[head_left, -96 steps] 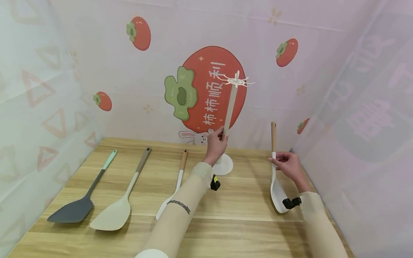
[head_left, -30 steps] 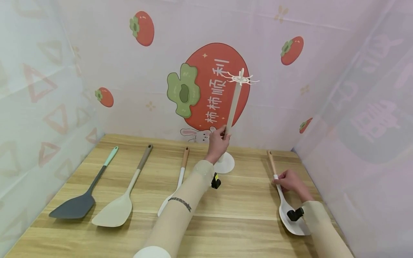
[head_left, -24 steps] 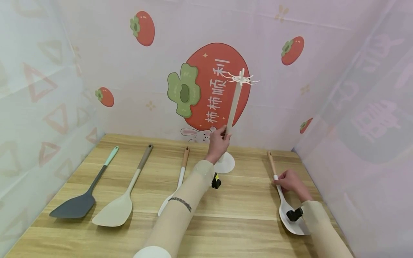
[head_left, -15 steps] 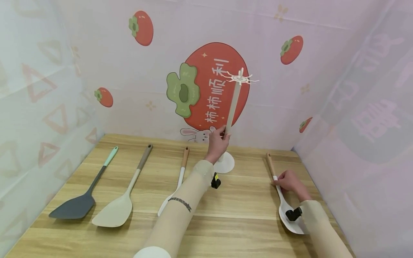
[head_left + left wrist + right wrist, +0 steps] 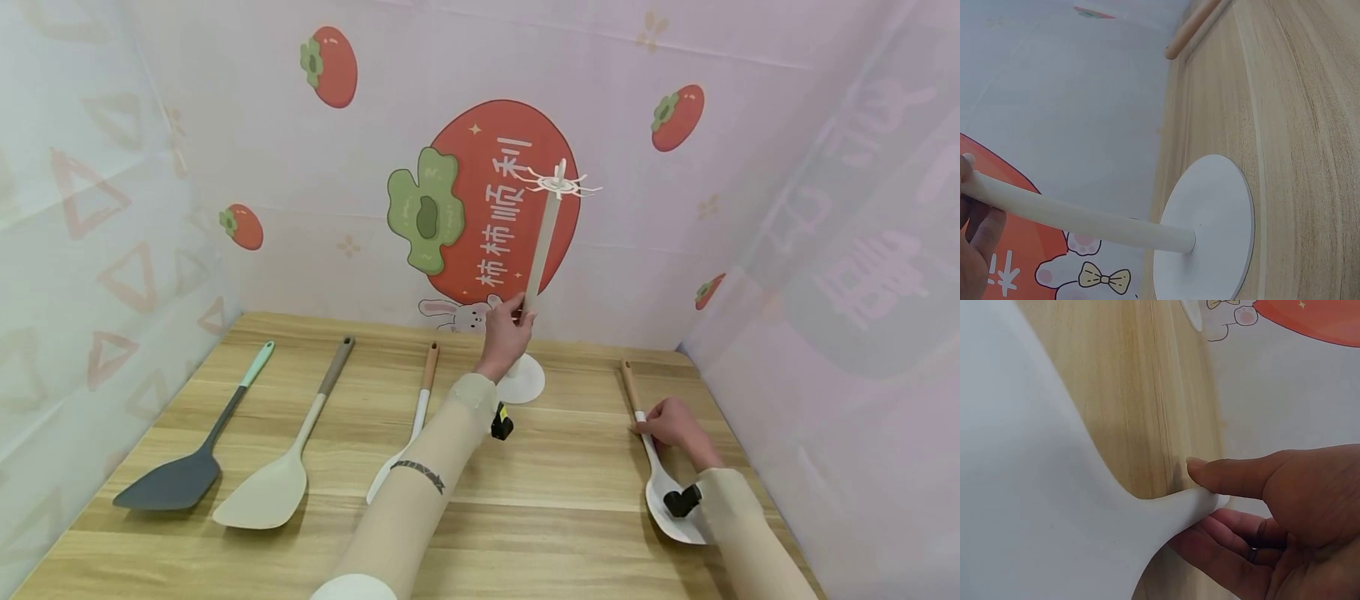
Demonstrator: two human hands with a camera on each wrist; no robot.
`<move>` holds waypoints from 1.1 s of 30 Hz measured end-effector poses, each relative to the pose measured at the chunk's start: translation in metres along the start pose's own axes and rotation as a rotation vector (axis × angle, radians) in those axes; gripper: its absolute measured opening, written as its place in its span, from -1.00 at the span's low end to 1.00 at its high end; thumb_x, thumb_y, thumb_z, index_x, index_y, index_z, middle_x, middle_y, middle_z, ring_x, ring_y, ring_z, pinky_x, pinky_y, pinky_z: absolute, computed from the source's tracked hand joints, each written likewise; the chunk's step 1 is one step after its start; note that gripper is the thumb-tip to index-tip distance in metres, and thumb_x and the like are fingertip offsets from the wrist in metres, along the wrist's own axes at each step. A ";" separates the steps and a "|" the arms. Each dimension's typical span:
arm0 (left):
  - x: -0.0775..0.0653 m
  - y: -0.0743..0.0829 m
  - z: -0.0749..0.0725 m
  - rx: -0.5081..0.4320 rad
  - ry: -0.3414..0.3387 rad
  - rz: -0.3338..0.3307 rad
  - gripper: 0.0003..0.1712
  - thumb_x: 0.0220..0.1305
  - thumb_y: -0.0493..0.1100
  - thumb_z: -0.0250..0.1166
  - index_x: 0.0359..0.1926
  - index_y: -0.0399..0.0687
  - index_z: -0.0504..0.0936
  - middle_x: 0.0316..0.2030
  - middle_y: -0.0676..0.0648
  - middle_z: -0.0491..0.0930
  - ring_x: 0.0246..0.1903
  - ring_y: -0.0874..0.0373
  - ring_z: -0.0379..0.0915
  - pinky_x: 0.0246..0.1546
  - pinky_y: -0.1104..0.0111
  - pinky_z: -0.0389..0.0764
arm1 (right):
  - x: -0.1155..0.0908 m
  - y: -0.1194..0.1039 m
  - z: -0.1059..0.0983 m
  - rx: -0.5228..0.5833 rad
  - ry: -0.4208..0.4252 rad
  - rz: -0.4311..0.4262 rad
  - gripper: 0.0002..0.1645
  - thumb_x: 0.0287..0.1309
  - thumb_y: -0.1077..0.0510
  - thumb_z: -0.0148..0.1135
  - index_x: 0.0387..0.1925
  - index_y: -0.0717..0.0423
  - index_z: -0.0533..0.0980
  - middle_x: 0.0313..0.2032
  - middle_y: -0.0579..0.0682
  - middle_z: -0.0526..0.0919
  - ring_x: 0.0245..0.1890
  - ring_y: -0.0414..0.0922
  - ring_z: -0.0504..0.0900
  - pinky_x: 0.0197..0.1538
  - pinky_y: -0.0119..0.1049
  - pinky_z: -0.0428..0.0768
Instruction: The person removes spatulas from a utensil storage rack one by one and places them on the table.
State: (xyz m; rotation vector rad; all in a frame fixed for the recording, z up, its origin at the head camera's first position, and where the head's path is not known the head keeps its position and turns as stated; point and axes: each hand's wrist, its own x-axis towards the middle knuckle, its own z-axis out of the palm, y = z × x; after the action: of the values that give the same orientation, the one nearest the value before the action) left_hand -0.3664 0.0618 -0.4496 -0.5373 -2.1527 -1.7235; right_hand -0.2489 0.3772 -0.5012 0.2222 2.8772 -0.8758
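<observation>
In the head view my left hand (image 5: 506,337) grips the post of a pale utensil stand (image 5: 542,250) with a ring of curved hooks on top. Its round white base (image 5: 1210,231) rests on the table in the left wrist view. At the right, my right hand (image 5: 675,429) pinches the white neck of a spatula (image 5: 630,387) with a wooden handle. Thumb and fingers (image 5: 1235,478) close on that neck from both sides in the right wrist view. The spatula's white head (image 5: 1041,475) points toward the person, partly behind the wrist camera in the head view.
A dark grey spatula (image 5: 176,482) with a mint handle and a beige spatula (image 5: 270,492) lie at the left on the wooden table (image 5: 547,475). Another white utensil (image 5: 420,412) with a wooden handle is partly hidden under the left arm. Printed cloth walls (image 5: 315,175) enclose the table.
Since the oldest frame the right hand has come down and nearer with the spatula, its raised handle tipping down toward the table. Lately the handle end dips slightly. The left hand keeps its grip.
</observation>
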 end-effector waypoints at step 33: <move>-0.002 -0.003 0.002 0.015 -0.003 -0.002 -0.67 0.44 -0.25 0.26 0.17 -0.20 0.62 -0.09 -0.19 0.70 -0.19 0.06 0.62 -0.14 0.30 0.72 | 0.005 0.011 0.005 0.026 0.009 0.028 -0.67 0.05 0.07 0.55 -0.56 0.21 0.61 -0.67 -0.06 0.58 -0.64 -0.20 0.56 -0.52 -0.34 0.52</move>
State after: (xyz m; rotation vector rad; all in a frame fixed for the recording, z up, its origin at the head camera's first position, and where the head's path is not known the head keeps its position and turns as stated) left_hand -0.3664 0.0633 -0.4533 -0.5340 -2.1673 -1.7079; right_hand -0.2515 0.3838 -0.5120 0.2697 2.8655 -0.9094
